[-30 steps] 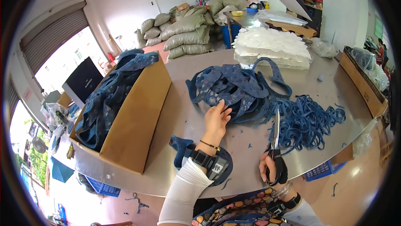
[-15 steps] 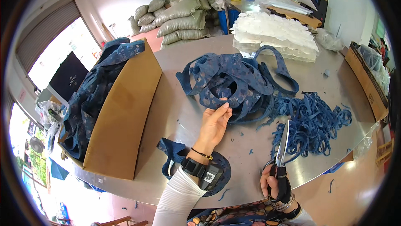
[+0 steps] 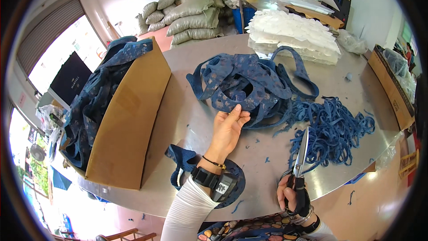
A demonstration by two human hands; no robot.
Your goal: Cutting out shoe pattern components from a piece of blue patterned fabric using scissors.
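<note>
A tangled pile of wide, patterned blue denim strips (image 3: pixel 263 80) lies on the metal table. My left hand (image 3: pixel 228 129) reaches to its near edge, thumb and fingers pinching one of the strips. In my right hand (image 3: pixel 292 194), near the table's front edge, is a pair of scissors (image 3: pixel 302 154), blades pointing up and away. Just beyond the blades is a heap of thin blue fabric trimmings (image 3: pixel 332 129). Another blue denim piece (image 3: pixel 182 163) lies partly hidden beneath my left forearm.
A cardboard box (image 3: pixel 129 129) full of similar blue strips stands at the left. White stacked sheets (image 3: pixel 292 36) sit at the far side, and another cardboard box (image 3: pixel 392 89) is at the right edge. Stuffed sacks (image 3: pixel 194 22) are piled beyond the table (image 3: pixel 178 94).
My left hand keeps its pinch on the denim strip, its fingers slightly shifted. The right hand and the scissors stay almost still; the view has moved a little.
</note>
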